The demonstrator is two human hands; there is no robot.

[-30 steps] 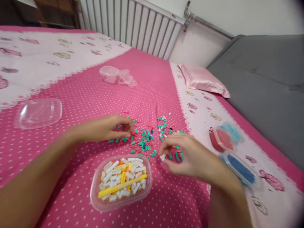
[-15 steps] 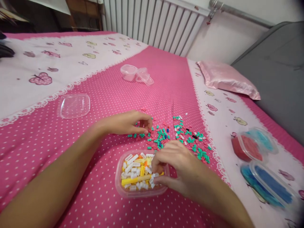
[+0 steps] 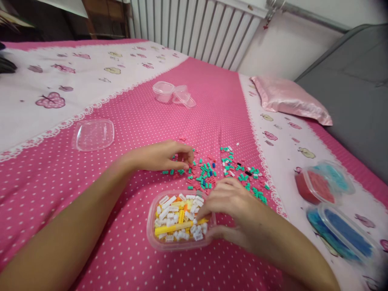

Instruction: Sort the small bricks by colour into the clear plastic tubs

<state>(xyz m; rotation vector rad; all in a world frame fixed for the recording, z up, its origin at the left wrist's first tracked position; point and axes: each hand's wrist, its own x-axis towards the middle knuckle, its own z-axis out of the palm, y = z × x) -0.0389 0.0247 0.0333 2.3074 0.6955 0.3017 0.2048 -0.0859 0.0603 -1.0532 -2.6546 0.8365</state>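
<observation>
A clear plastic tub [image 3: 150, 226] full of white, yellow and orange building bricks sits in front of me, a long yellow strip lying across them. Over its right side hangs my right hand [image 3: 233, 210], thumb and fingers apart, the fingertips just above the white bricks. Beyond the tub, small green and red building bricks [image 3: 206, 171] lie scattered on the bedspread, with a few blue, white and black ones. At the left edge of this pile rests my left hand [image 3: 165, 155], fingers curled and thumb tip close to them; whatever lies between the tips is hidden.
A clear lid [image 3: 94, 135] lies at the left on the pink dotted bedspread [image 3: 130, 258]. Clear empty tubs [image 3: 163, 92] stand farther back. Tubs with red [image 3: 313, 188] and blue [image 3: 348, 232] contents are at the right. A pink pillow [image 3: 291, 99] lies by the grey headboard.
My right hand has drawn back to the right and its thumb and fingers have parted, uncovering more white bricks in the tub. My left hand stays in place.
</observation>
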